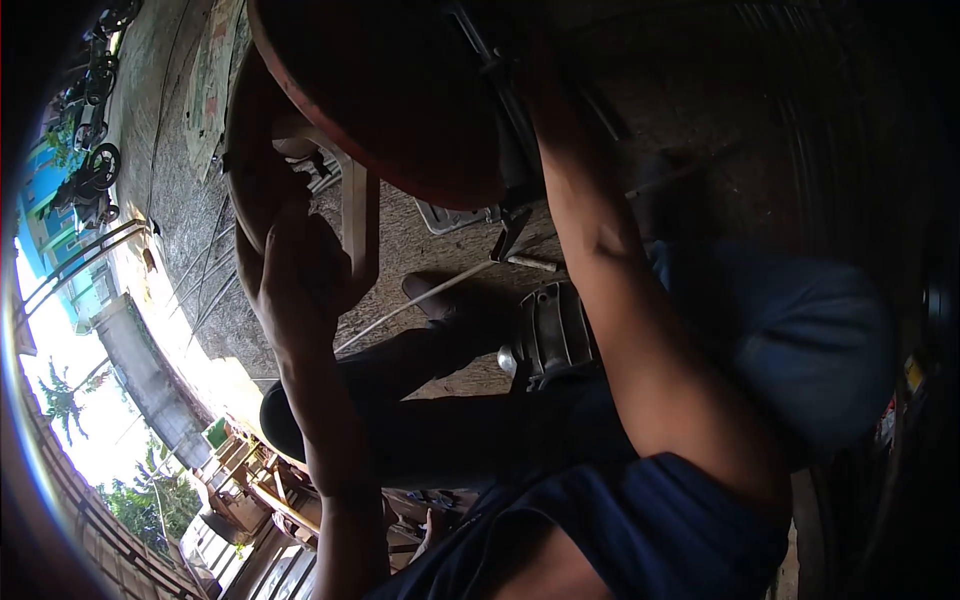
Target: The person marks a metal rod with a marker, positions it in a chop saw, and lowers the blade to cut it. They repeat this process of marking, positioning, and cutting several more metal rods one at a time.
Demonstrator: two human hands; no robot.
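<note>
A large round object with a red rim [345, 135] fills the top middle of the view, its face in deep shadow. Beside it on the left is a curved frame with a pale angled bar [355, 215]. My left hand [302, 262] is closed at the lower part of this curved frame; what its fingers hold is too dark to make out. My right arm reaches up along the right side of the round object, near a dark metal bar. Deep shadow hides the fingers of my right hand [535, 75].
A ribbed metal part [560, 325] lies near my legs. A thin pale rod [420, 303] crosses the rough floor below a metal plate [450, 216]. Parked motorcycles [97, 180] stand at the far left, and a wooden structure [250, 485] at the lower left.
</note>
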